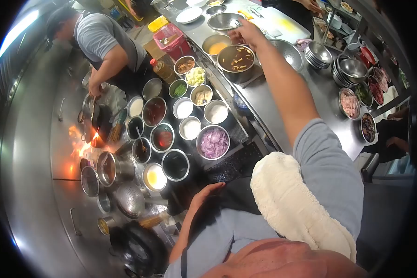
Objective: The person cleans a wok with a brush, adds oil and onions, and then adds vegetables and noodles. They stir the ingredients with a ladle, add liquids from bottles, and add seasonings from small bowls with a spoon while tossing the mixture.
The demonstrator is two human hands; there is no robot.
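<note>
My right hand (243,35) is stretched out over the steel counter, fingers curled beside the rim of an empty-looking steel bowl (223,21); what they grip is too small to make out. Just below it stand a pot of dark liquid with pale pieces (236,58) and a bowl of yellow-orange liquid (216,45). Low in front of my body, my left hand (209,191) has its fingers extended and holds nothing visible. Nearest to it are a dark container (175,165) and a bowl of sliced purple onion (213,142).
At the left, a co-worker (107,44) handles a wok (97,121) over open flames (81,147). Sauce and ingredient containers crowd the middle. A perforated ladle (129,200) lies lower left. Stacked bowls (318,54) and a white cutting board (285,24) are on the counter; another person's hands show top right.
</note>
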